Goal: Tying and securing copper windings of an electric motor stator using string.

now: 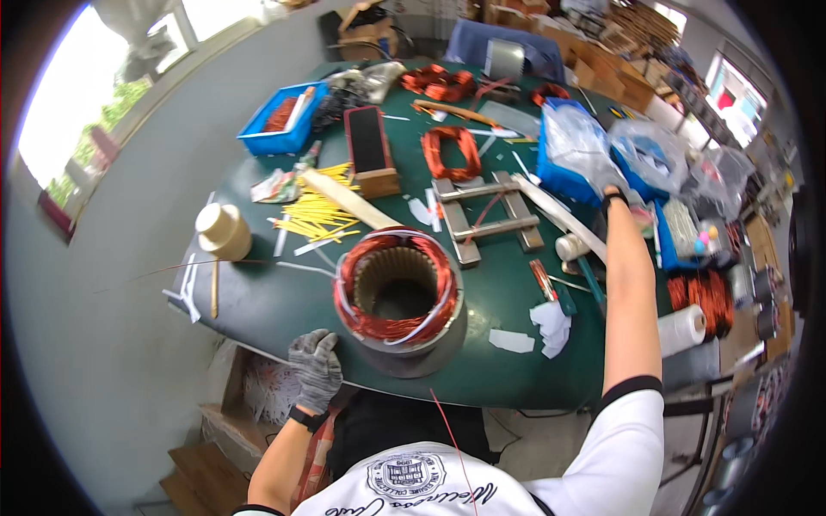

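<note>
A motor stator [413,357] stands upright near the front edge of the green table, its ring of red copper windings [379,325] facing up, with white sleeved leads around it. My left hand [316,370], in a grey glove, rests on the table edge just left of the stator. Its fingers look loosely spread and hold nothing. Far to the right, my right hand [614,193] reaches to a blue bin [556,172] lined with clear plastic bag [578,138]. The fingers there are too small and partly hidden to make out.
Yellow sticks [320,211], a cream spool [222,230] and a wooden block [370,150] lie at the left. A metal frame [490,228] and a copper coil [451,153] sit behind the stator. Paper scraps [551,327] and a white thread cone [681,330] are at the right.
</note>
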A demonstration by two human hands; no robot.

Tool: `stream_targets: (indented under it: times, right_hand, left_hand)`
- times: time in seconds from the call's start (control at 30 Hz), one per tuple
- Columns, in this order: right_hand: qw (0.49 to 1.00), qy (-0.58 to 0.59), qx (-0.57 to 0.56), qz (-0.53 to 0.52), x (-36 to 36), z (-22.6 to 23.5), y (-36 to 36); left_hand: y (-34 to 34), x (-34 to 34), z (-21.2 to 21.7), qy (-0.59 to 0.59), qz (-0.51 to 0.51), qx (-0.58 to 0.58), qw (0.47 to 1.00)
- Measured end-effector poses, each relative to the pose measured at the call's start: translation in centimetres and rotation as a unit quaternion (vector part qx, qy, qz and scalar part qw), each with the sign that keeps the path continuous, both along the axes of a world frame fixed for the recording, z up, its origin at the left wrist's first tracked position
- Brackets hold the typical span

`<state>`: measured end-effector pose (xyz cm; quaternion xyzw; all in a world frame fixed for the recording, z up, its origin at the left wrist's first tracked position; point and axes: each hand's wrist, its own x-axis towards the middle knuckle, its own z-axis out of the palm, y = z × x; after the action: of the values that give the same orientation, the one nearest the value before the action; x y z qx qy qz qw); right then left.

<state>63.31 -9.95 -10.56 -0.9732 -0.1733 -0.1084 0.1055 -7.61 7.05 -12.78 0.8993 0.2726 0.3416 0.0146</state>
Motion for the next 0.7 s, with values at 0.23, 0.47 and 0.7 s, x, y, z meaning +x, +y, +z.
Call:
stream_targets:
  times: [0.23,0.47,0.7]
  right_hand:
    - [0.997,-0.012,-0.075,-0.022,-2.9,2.5,0.4]
    - [0.967,-0.190,-0.027,-0.169,4.9,-0.8,-8.1]
    - [0.989,0.064,-0.038,-0.127,-4.1,5.4,0.0]
  left_hand:
    - [-10.5,4.9,5.5,0.157,-0.494,0.191,0.834]
    - [-7.6,12.3,14.1,-0.081,-0.131,0.115,0.981]
    - [-5.5,11.5,11.2,-0.125,-0.118,0.098,0.980]
